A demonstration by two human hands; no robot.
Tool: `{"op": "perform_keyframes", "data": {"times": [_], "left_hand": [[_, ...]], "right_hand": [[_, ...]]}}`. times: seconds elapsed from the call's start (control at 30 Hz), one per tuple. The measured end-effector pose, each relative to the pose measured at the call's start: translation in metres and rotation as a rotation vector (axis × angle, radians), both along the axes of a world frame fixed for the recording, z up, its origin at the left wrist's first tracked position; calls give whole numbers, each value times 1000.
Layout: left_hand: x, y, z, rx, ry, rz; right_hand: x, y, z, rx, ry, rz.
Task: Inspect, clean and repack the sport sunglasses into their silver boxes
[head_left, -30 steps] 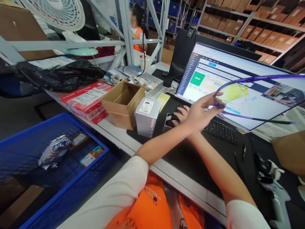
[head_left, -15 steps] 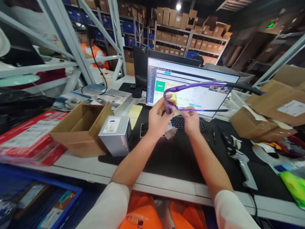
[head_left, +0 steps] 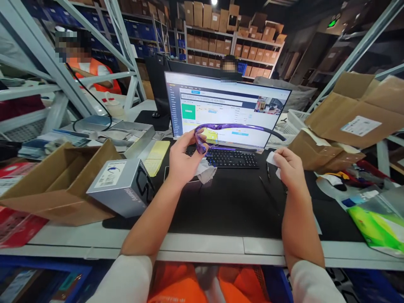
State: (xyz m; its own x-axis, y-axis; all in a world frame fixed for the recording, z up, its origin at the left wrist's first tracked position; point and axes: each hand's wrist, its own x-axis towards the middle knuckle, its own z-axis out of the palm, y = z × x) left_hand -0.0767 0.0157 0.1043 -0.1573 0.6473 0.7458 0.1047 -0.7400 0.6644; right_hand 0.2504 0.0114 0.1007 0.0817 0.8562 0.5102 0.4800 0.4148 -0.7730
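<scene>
left hand: the left hand (head_left: 182, 162) holds the purple glasses (head_left: 221, 128) up in front of the monitor, fingers pinched on the frame's near end at the lens corner. Probably gripped there so the lens itself stays free of fingerprints.

purple glasses: in the air at roughly 12 o'clock from the person, just above the keyboard (head_left: 229, 158), with one temple arm stretching out toward 2 o'clock. Held at the one end only, so the rest hangs free.

crumpled wrap: a bit of clear crumpled plastic (head_left: 205, 171) sits under the left hand, touching the black mat (head_left: 227, 202). Can't tell whether the hand also grips it or it just lies there.

right hand: the right hand (head_left: 288, 168) is at about 1 o'clock, apart from the glasses, fingers curled and pinching a small white slip (head_left: 272, 158). Looks like a tag or sticker backing, too small to read.

silver box: a small grey box (head_left: 121, 187) at 10 o'clock, tipped against an open cardboard box (head_left: 59, 185), label side up. Looks like it's kept within easy reach of the left hand.

monitor: the screen (head_left: 227, 109) stands at 12 o'clock behind the keyboard, showing some form with a green block.

right side clutter: opened cardboard packaging (head_left: 350, 113) at 2 o'clock, a green plastic packet (head_left: 378, 223) at 3 o'clock near the tabletop (head_left: 205, 244) edge.

background: a person in an orange vest (head_left: 94, 71) at 10 o'clock behind the racking, well apart from these hands.
</scene>
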Motion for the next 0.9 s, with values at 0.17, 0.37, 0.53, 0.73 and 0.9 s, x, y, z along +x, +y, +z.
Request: {"op": "perform_keyframes", "data": {"times": [0.17, 0.37, 0.53, 0.73, 0.9], "left_hand": [[7, -5, 1, -7, 58, 10], [11, -3, -2, -31, 115, 20], [11, 0, -7, -20, 136, 17], [16, 0, -9, 10, 192, 36], [19, 0, -7, 154, 370, -44]], "right_hand": [[5, -5, 5, -15, -148, 27], [3, -1, 4, -11, -189, 65], [1, -1, 6, -17, -225, 41], [-9, -7, 9, -14, -272, 34], [-15, -6, 13, -127, -303, 58]]}}
